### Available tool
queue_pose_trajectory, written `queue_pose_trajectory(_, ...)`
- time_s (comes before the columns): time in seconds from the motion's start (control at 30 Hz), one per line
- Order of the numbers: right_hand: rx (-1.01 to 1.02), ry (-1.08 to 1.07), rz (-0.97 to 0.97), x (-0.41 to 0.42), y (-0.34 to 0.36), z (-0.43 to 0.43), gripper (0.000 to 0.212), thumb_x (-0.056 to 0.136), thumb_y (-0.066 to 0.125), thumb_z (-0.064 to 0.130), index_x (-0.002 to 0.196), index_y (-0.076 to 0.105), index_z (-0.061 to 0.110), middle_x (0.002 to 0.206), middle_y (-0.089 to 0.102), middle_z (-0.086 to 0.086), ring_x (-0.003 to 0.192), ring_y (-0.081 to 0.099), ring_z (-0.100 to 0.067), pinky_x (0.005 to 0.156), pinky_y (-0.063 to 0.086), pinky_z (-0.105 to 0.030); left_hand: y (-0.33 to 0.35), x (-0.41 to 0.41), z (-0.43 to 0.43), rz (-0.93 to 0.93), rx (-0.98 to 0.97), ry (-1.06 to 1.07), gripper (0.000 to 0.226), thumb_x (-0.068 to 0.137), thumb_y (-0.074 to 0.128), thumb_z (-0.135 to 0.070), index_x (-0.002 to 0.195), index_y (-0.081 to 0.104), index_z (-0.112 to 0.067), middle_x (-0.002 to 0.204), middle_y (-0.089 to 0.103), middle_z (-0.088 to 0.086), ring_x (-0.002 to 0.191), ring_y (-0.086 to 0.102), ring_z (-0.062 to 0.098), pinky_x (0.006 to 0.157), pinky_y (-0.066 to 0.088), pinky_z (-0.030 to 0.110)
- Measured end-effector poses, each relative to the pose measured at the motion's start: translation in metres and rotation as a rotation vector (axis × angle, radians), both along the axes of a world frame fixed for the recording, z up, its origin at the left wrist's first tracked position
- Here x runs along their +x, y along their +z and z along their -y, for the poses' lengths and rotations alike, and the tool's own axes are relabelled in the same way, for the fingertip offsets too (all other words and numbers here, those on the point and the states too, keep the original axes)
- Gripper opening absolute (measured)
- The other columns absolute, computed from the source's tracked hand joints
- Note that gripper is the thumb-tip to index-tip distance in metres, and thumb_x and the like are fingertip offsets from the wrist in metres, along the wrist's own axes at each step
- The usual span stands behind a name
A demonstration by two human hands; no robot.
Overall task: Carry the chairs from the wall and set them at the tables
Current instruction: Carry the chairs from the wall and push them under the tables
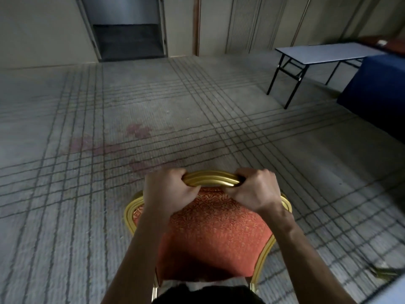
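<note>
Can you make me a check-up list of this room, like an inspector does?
Surface: grey carpet with dark crossing lines and reddish stains.
Job's things: red chair with gold frame; bare folding table; blue-covered table at right.
Clutter: gold-coloured thing at the lower right edge, too cut off to tell.
Hands: left hand and right hand both grip the chair's top rail.
Cables: nothing seen.
Surroundings: panelled wall, dark doorway.

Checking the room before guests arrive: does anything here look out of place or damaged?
Yes. Reddish stains mark the grey carpet just ahead of the chair, left of centre; they stand out against its line pattern. Nothing else looks off.
</note>
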State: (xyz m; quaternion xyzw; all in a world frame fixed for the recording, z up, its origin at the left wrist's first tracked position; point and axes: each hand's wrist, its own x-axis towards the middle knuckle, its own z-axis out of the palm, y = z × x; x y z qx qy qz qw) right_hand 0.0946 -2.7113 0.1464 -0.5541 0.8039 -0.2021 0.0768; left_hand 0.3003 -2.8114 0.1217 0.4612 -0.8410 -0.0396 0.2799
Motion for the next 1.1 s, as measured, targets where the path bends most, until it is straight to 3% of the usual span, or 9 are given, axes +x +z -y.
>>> queue_pose_trajectory(0.07, -0.033, -0.038, -0.019, -0.012, 0.006, 0.036, 0.037, 0.063, 0.057, 0.065, 0.064, 0.055, 0.029, 0.06, 0.06, 0.01, 0.066, 0.06, -0.016, 0.067, 0.048, -0.03, 0.01, -0.017, 0.041, 0.018, -0.061, -0.03, 0.045, 0.06, 0.07, -0.06, 0.055, 0.056, -0.017, 0.052, 0.06, 0.002, 0.054, 0.065, 0.029, 0.051, 0.049, 0.031)
queue_pose_trajectory(0.17, -0.048, -0.078, -0.033, -0.033, 0.019, 0.08, 0.039, 0.068, 0.067, 0.061, 0.066, 0.057, 0.024, 0.058, 0.058, 0.009, 0.065, 0.06, -0.017, 0.068, 0.048, -0.03, 0.028, -0.04, 0.093, 0.041, -0.003, -0.074, 0.044, 0.061, 0.069, -0.06, 0.06, 0.061, -0.017, 0.058, 0.066, 0.002, 0.061, 0.068, 0.032, 0.054, 0.05, 0.033)
queue_pose_trajectory(0.37, -0.14, -0.12, -0.036, -0.09, 0.017, 0.182, 0.039, 0.069, 0.074, 0.052, 0.055, 0.046, 0.03, 0.05, 0.047, 0.013, 0.055, 0.049, -0.013, 0.061, 0.037, -0.027, 0.03, -0.103, 0.208, 0.016, -0.055, -0.133, 0.045, 0.06, 0.068, -0.058, 0.057, 0.054, -0.016, 0.055, 0.063, 0.002, 0.059, 0.067, 0.032, 0.051, 0.049, 0.032)
queue_pose_trajectory(0.5, -0.139, -0.122, -0.011, -0.143, 0.006, 0.257, 0.036, 0.07, 0.07, 0.055, 0.06, 0.05, 0.027, 0.054, 0.053, 0.01, 0.057, 0.055, -0.016, 0.062, 0.043, -0.029, 0.021, -0.158, 0.288, 0.022, -0.094, -0.167, 0.045, 0.061, 0.066, -0.057, 0.055, 0.053, -0.014, 0.054, 0.063, 0.003, 0.056, 0.066, 0.033, 0.048, 0.049, 0.033)
queue_pose_trajectory(0.77, -0.167, -0.111, 0.02, -0.263, -0.002, 0.414, 0.039, 0.062, 0.056, 0.065, 0.064, 0.057, 0.025, 0.054, 0.053, 0.011, 0.058, 0.054, -0.014, 0.061, 0.039, -0.027, 0.022, -0.274, 0.443, 0.02, -0.159, -0.185, 0.046, 0.062, 0.059, -0.059, 0.053, 0.05, -0.015, 0.051, 0.059, 0.003, 0.05, 0.062, 0.031, 0.046, 0.046, 0.031)
queue_pose_trajectory(0.9, -0.167, -0.117, 0.026, -0.315, 0.005, 0.474, 0.039, 0.06, 0.057, 0.065, 0.06, 0.052, 0.026, 0.051, 0.049, 0.011, 0.056, 0.049, -0.013, 0.061, 0.038, -0.027, 0.032, -0.324, 0.503, 0.005, -0.179, -0.213, 0.043, 0.062, 0.067, -0.054, 0.052, 0.048, -0.018, 0.048, 0.055, 0.002, 0.045, 0.058, 0.029, 0.046, 0.042, 0.028)
queue_pose_trajectory(1.0, -0.161, -0.1, 0.036, -0.354, 0.009, 0.526, 0.041, 0.062, 0.056, 0.064, 0.065, 0.058, 0.023, 0.053, 0.054, 0.01, 0.056, 0.055, -0.013, 0.061, 0.045, -0.03, 0.033, -0.362, 0.555, 0.019, -0.173, -0.214, 0.044, 0.056, 0.076, -0.05, 0.051, 0.044, -0.02, 0.047, 0.053, -0.001, 0.042, 0.056, 0.025, 0.047, 0.036, 0.024)
queue_pose_trajectory(1.1, -0.15, -0.094, 0.013, -0.394, -0.002, 0.591, 0.039, 0.063, 0.059, 0.061, 0.063, 0.056, 0.023, 0.052, 0.053, 0.01, 0.056, 0.054, -0.014, 0.06, 0.041, -0.029, 0.019, -0.402, 0.619, -0.002, -0.143, -0.202, 0.045, 0.057, 0.074, -0.05, 0.053, 0.039, -0.023, 0.048, 0.054, -0.001, 0.045, 0.058, 0.027, 0.048, 0.038, 0.024)
